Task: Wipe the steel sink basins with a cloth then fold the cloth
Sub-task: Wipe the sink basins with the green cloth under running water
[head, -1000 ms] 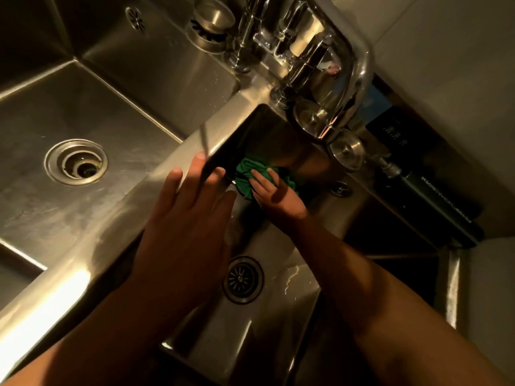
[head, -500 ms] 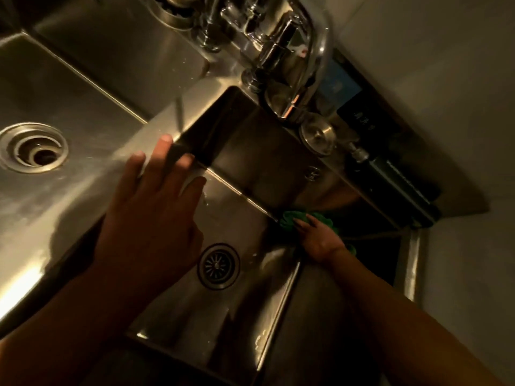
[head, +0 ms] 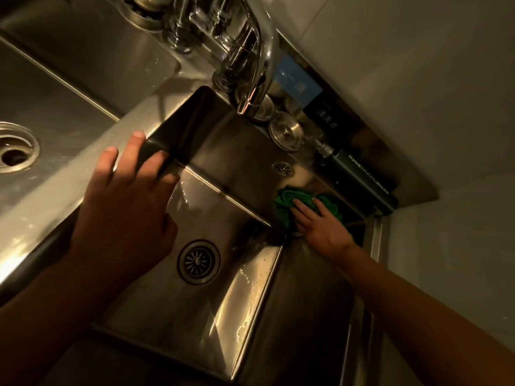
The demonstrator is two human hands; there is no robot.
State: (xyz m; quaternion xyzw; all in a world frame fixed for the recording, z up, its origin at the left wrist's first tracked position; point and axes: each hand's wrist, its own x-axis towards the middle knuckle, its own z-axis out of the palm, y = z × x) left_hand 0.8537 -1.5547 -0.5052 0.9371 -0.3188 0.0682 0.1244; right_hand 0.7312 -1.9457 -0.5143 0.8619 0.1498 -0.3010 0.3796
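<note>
A person leans over a double steel sink in dim light. At far left the left basin [head: 69, 112] lies untouched for now. The left hand [head: 125, 213] is released, its fingers straight and spread over the divider [head: 55, 196] at the edge of the right basin [head: 167, 316]. Whether it bears weight there cannot be told. Past the drain [head: 198, 261], water beads on the steel floor. The faucet [head: 250, 65] overhangs the back wall. In the far right corner the right hand [head: 320, 227] presses the bunched green cloth [head: 289, 199] flat-fingered against the wall, without gripping it.

The likeliest trouble is that the wadded cloth slips out from under those flat fingers on wet steel, so that skin smears the wall and the corner seam goes unwiped. A hard upward stroke could also nudge the dark bottle [head: 359, 176], which lies on the back ledge [head: 415, 188] just above the corner. A sweep back along the wall could bring the knuckles up under the spout.

The corner is hemmed in by two walls meeting the floor. The open room lies leftward along the back wall and down over the bare floor toward the near wall.
</note>
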